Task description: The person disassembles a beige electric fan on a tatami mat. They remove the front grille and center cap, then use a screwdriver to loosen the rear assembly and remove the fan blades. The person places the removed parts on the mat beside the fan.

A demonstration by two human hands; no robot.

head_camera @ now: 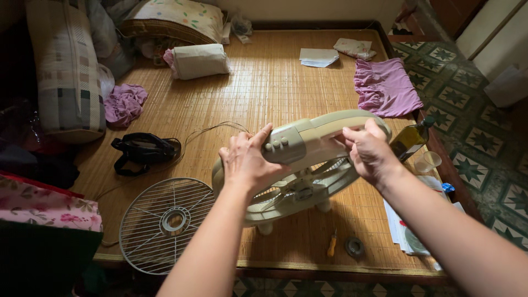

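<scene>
While the fan (308,165) stands near the bamboo mat's (264,82) front edge, bare mat lies open toward 12 o'clock. Left hand (247,162) and right hand (371,154) each clench its pale green housing. Its detached wire grille (165,223) lies at 8 o'clock, a bottle (410,140) at 3.

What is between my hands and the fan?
Nothing visible. The left hand and the right hand are both already on the fan, gripping its top. The grille lies apart, to its left.
</scene>
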